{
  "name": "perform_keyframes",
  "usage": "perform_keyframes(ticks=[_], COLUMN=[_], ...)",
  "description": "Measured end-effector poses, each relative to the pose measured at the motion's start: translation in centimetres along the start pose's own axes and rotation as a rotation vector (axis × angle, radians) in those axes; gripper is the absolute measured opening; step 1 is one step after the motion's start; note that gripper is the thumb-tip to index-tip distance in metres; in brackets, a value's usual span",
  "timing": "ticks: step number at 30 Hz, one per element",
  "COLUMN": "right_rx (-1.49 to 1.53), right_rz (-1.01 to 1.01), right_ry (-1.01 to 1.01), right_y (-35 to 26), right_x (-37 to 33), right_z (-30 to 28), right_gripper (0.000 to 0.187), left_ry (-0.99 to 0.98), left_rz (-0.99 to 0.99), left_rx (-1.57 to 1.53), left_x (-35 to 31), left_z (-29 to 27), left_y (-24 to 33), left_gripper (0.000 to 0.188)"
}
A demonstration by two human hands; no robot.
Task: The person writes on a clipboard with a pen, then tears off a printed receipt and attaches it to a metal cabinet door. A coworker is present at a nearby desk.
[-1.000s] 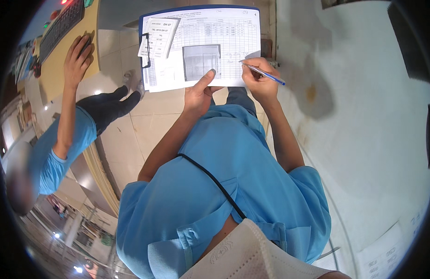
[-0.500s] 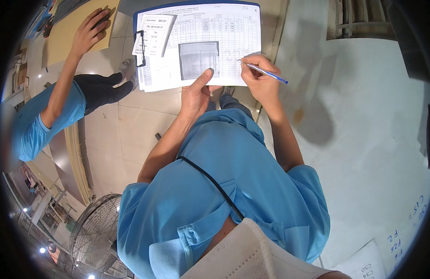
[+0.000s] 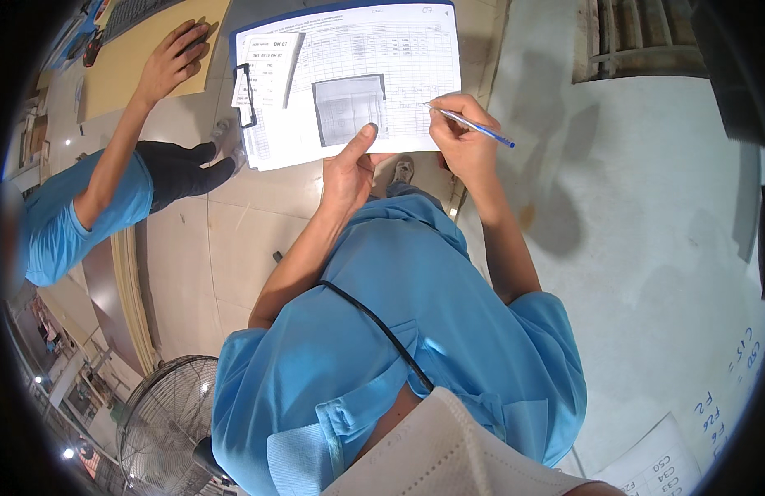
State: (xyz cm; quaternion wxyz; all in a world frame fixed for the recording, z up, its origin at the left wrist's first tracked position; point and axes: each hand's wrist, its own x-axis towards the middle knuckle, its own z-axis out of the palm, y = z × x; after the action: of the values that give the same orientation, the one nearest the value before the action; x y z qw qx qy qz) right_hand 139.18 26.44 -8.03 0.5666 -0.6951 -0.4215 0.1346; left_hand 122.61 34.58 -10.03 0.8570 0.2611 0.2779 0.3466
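My left hand [image 3: 349,172] grips the near edge of a blue clipboard [image 3: 316,11], its thumb lying on top of the printed sheets [image 3: 415,50]. A ballpoint pen [image 3: 473,126] with a blue end is pinched in my right hand [image 3: 467,140], and its tip meets the right part of the page. Under the black clip [image 3: 247,95] on the left side sits a small stack of white slips [image 3: 271,62]. A dark grey printed picture [image 3: 349,112] shows in the middle of the sheet.
At the left, a co-worker in a blue shirt [image 3: 109,190] rests a hand [image 3: 171,66] on a dark mouse over a tan board, beside a keyboard [image 3: 134,15]. A caged fan [image 3: 163,422] stands lower left. A pale wall [image 3: 647,207] with handwriting rises at the right.
The whole view has shifted slightly, with the clipboard a little further left. The pen tip stays on the page, and both hands keep their holds.
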Motion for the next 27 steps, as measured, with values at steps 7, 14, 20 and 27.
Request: perform_keyframes(ticks=[7, 14, 20, 27], right_rx=[-0.002, -0.014, -0.008, 0.058], right_rz=[0.040, 0.042, 0.029, 0.076], right_ry=[-0.002, -0.010, -0.023, 0.026], right_y=[-1.4, -3.7, -4.6, -3.3], right_x=[-1.8, -1.8, -2.1, -2.6], right_z=[-1.6, -2.5, -2.9, -2.5], right_gripper=[0.007, 0.005, 0.006, 0.005], left_ry=[-0.011, -0.015, 0.003, 0.000], left_rz=[-0.004, -0.012, -0.032, -0.019], left_rx=[-0.019, -0.014, -0.013, -0.001], left_x=[-2.4, -3.8, -4.7, -4.4], left_z=[0.7, 2.1, 2.8, 2.2], left_y=[-0.6, 0.9, 1.5, 0.4], left_gripper=[0.053, 0.052, 0.051, 0.050])
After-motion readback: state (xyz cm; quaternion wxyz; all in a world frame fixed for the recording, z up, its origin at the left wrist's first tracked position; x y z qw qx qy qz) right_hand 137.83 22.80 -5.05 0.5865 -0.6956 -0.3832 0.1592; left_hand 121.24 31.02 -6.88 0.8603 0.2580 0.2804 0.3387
